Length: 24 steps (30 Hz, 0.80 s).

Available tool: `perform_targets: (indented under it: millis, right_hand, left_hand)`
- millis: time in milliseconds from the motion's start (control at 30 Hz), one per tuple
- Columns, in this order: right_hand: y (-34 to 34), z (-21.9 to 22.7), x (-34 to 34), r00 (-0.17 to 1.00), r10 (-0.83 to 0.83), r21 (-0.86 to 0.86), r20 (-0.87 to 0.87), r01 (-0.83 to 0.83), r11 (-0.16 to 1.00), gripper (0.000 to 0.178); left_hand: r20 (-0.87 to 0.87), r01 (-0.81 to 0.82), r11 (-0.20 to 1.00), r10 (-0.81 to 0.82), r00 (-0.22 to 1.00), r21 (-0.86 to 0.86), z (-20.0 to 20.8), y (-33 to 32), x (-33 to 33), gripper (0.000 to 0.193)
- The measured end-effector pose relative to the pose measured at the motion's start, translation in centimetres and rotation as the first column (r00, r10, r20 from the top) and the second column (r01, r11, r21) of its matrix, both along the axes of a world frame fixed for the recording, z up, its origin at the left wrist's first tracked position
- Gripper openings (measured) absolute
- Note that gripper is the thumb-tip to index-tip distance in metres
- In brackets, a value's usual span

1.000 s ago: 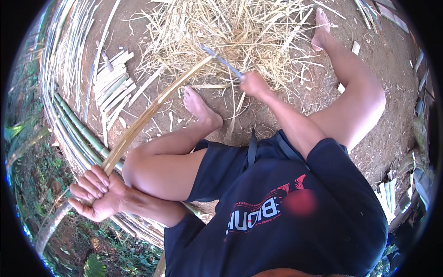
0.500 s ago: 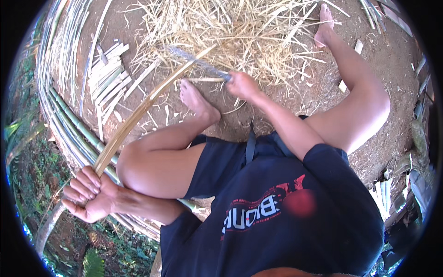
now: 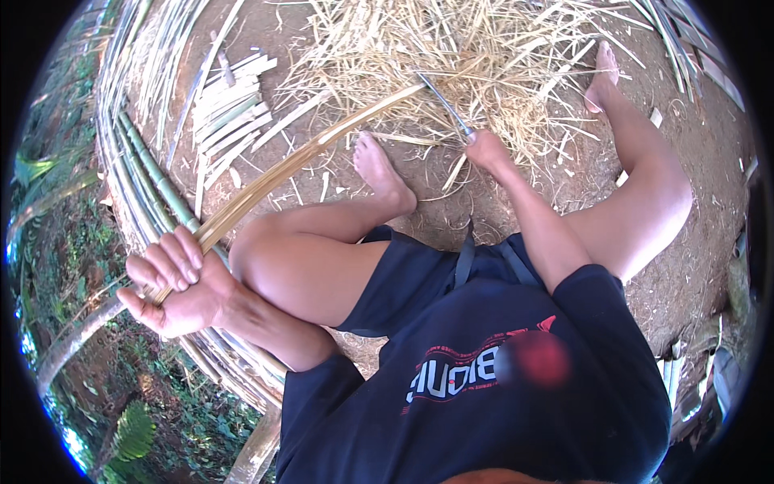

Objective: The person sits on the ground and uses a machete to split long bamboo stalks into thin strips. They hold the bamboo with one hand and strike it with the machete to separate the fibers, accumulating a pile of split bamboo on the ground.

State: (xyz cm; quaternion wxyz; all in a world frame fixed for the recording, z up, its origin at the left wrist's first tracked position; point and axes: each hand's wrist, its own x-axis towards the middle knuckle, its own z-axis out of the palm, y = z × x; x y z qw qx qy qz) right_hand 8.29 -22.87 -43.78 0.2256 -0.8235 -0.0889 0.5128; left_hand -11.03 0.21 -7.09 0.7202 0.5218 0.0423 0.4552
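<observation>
I sit on bare earth with my knees bent. My left hand (image 3: 173, 282) grips the near end of a long, thin bamboo strip (image 3: 298, 157) that runs up and to the right, over my left foot (image 3: 380, 168). My right hand (image 3: 486, 149) holds a knife (image 3: 442, 101) by its handle. The blade rests against the strip's far end, over a heap of pale shavings (image 3: 476, 56).
Short cut bamboo slats (image 3: 226, 113) lie at upper left. Long bamboo poles and split strips (image 3: 137, 173) curve along the left edge, with green plants beyond. My right foot (image 3: 603, 77) rests at upper right. More slats (image 3: 685, 48) lie at top right.
The knife hand drew toward me about half a second ago, then pushed back out along the strip. My left hand has kept its grip with little shift.
</observation>
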Motion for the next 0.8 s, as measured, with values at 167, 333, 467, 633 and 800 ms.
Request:
perform_targets:
  millis: [167, 333, 467, 633, 800]
  right_hand:
    - [2.8, 9.9, -2.0, 0.996, -0.061, 0.257, -0.066, 0.076, 0.963, 0.011]
    - [3.8, 21.4, -6.1, 0.989, 0.149, 0.519, 0.012, -0.134, 0.844, 0.038]
    - [3.4, 23.0, -9.1, 0.939, 0.182, 0.729, 0.293, -0.343, 0.592, 0.038]
    - [4.2, 20.2, -7.6, 0.967, -0.075, 0.701, 0.244, -0.122, 0.702, 0.016]
    - [2.9, 21.2, -9.5, 0.901, 0.002, 0.727, 0.435, -0.352, 0.589, 0.012]
  left_hand:
    - [0.014, -0.133, 0.990, 0.133, 0.991, 0.051, 0.0, -0.6, -0.3, 0.022]
    - [0.140, -0.168, 0.986, 0.168, 0.976, -0.016, 0.2, -1.1, -0.8, 0.016]
    - [0.144, -0.226, 0.974, 0.225, 0.964, -0.008, 0.3, -3.7, 0.4, 0.018]
    - [0.147, -0.249, 0.965, 0.235, 0.961, 0.084, -0.3, -4.3, 0.0, 0.018]
    - [0.129, -0.303, 0.948, 0.290, 0.948, 0.098, -0.4, -5.2, 0.3, 0.019]
